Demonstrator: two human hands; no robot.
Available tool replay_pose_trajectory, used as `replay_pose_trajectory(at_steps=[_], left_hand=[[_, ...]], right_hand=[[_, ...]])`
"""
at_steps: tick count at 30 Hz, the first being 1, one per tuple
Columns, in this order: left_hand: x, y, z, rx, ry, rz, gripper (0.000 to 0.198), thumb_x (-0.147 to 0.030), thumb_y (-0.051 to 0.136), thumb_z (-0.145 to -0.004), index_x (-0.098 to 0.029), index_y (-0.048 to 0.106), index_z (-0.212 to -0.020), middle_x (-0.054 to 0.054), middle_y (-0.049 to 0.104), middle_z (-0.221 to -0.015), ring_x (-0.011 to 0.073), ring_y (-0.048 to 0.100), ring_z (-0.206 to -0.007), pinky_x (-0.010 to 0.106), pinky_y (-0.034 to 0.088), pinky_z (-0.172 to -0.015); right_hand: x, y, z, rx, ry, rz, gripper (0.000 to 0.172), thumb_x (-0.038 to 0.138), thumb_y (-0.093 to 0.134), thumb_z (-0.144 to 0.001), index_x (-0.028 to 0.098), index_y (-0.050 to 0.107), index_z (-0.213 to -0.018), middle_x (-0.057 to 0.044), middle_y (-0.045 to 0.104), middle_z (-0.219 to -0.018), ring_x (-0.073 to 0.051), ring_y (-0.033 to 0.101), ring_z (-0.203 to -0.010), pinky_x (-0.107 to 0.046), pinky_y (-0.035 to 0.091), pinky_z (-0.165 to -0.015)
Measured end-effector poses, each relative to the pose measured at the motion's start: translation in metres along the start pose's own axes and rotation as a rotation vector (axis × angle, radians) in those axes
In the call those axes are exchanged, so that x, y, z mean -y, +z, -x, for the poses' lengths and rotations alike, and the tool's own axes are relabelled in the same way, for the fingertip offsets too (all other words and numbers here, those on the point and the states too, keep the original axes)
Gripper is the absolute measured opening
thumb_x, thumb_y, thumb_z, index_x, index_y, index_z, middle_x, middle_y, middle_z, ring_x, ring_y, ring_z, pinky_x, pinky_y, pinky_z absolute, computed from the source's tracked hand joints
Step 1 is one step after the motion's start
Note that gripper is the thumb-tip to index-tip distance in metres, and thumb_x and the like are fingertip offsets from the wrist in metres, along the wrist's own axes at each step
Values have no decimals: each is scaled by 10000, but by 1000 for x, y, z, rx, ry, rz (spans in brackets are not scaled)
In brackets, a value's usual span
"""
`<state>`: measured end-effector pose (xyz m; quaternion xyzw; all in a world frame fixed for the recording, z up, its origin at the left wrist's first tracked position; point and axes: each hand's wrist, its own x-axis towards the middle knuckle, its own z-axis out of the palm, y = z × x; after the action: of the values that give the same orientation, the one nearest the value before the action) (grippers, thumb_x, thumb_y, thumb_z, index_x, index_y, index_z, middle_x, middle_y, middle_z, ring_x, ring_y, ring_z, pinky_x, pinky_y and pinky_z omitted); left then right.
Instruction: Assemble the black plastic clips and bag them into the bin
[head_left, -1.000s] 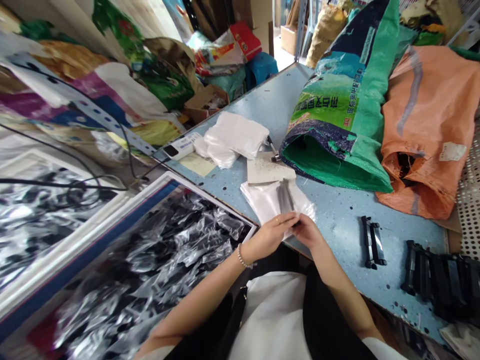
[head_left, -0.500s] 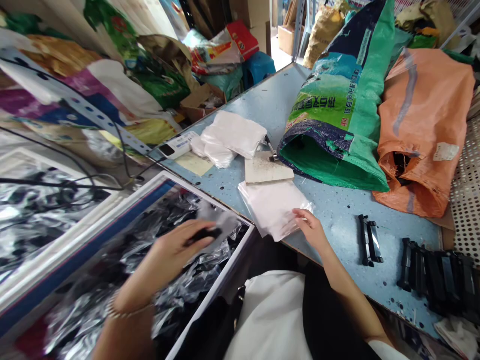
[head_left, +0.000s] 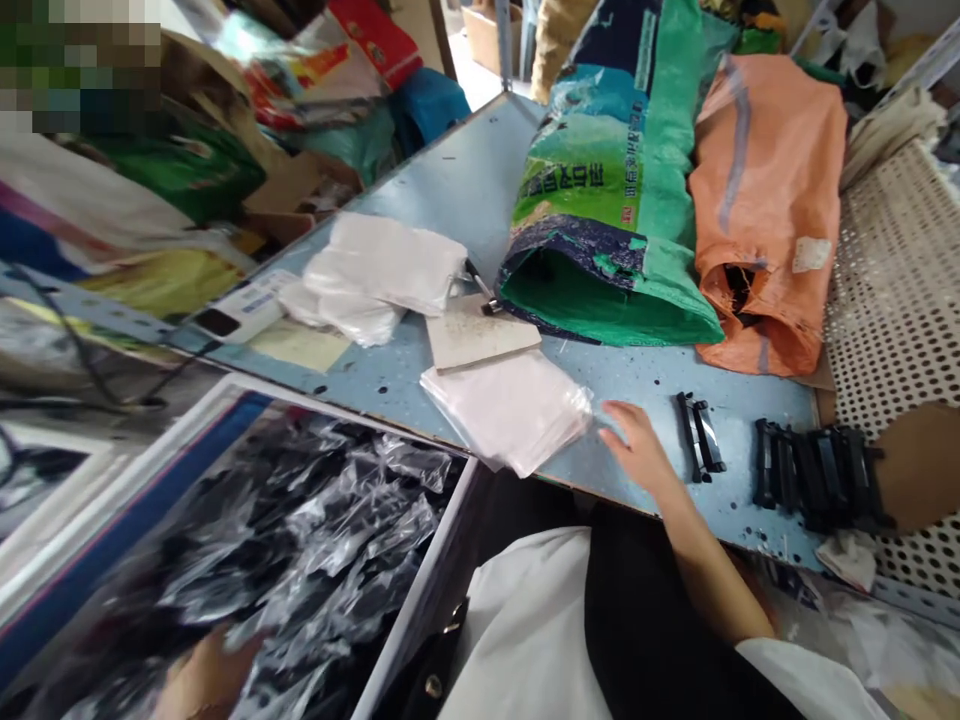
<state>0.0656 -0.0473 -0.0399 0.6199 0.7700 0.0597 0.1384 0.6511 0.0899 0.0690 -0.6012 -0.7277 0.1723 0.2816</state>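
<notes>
My left hand [head_left: 206, 675] is low in the frame, over the bin of bagged black parts [head_left: 315, 540]. Motion smears its fingers, and I cannot make out whether it holds anything. Over the table's near edge, my right hand [head_left: 634, 445] is open, its fingers apart with nothing in them. Just left of those fingertips lies a stack of clear plastic bags [head_left: 514, 410], partly under a beige board [head_left: 480, 335]. To the right of the hand, a small pair of black plastic parts [head_left: 699, 437] rests on the blue table [head_left: 622, 385].
A row of several black parts [head_left: 817, 475] lies at the table's right. Behind stand an open green sack [head_left: 600, 220] and an orange sack [head_left: 772, 200]. More plastic bags [head_left: 390, 260], a pen [head_left: 480, 285] and a white device [head_left: 247, 310] lie at left.
My left hand, earlier holding a small black part and a clear bag above the bin, has dropped down and left. My right hand has come off the bag stack. The view has turned right.
</notes>
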Motion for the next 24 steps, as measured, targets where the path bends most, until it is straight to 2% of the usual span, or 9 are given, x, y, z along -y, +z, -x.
replay_pose_trajectory(at_steps=[2,3,7,10,13,17,20,22,24], left_hand=[[-69,-1,-32,-231,-192,22,302,-545,447,-813,-294,589,-721,10,550,-496,367,666,-663,547,588,-622],[-111,-2,-46,-258,-139,125,328,-548,461,-850,-274,639,-823,37,643,-637,361,690,-773,549,598,-688],[-276,-3,-77,-210,468,394,252,-367,525,-966,-204,717,-966,108,724,-950,277,689,-962,459,579,-925],[-347,1,-90,-144,712,262,170,-269,620,-938,-170,719,-1034,154,699,-1078,288,657,-1010,454,562,-956],[-361,1,-107,-42,640,300,147,-154,588,-923,-170,702,-832,128,691,-962,258,650,-923,403,566,-861],[-348,-4,-129,213,340,748,168,-292,715,-829,-174,673,-716,31,659,-734,178,616,-707,307,511,-689],[-349,-8,-134,418,138,1085,261,-409,761,-752,-156,716,-798,18,678,-701,148,583,-639,281,471,-630],[-356,-9,-133,413,93,1195,300,-400,818,-668,-155,694,-789,11,676,-706,133,573,-638,267,462,-628],[-364,-9,-130,343,92,1236,317,-358,849,-614,-168,631,-744,-16,633,-668,118,555,-617,253,453,-614]], right_hand=[[-25,-38,24,-139,149,184,443,513,533,-980,184,646,-1256,-183,667,-1234,-334,590,-1200,-534,459,-1067],[-37,-54,38,-178,238,299,543,589,583,-929,155,637,-1250,-211,655,-1227,-367,584,-1187,-564,453,-1050],[-76,-89,85,-102,634,587,872,678,697,-762,1,581,-1299,-327,621,-1196,-465,596,-1117,-600,473,-942],[-92,-91,105,-52,790,510,708,649,652,-770,61,669,-1165,-263,669,-1097,-405,646,-997,-523,507,-846],[-91,-84,108,-161,864,130,569,671,708,-690,153,722,-924,-129,703,-879,-299,649,-807,-434,516,-740],[-54,-57,81,-344,840,-760,499,579,853,-595,205,738,-904,-40,733,-805,-222,670,-751,-374,542,-731],[-5,-21,43,-97,729,-1204,474,532,869,-625,222,774,-970,-79,784,-990,-271,717,-951,-415,552,-854],[28,6,15,99,658,-1376,475,525,845,-668,221,785,-1028,-88,775,-1119,-282,704,-1035,-408,538,-891],[52,33,-11,213,641,-1447,425,487,847,-669,212,791,-988,-69,786,-1025,-256,705,-949,-372,537,-828]])
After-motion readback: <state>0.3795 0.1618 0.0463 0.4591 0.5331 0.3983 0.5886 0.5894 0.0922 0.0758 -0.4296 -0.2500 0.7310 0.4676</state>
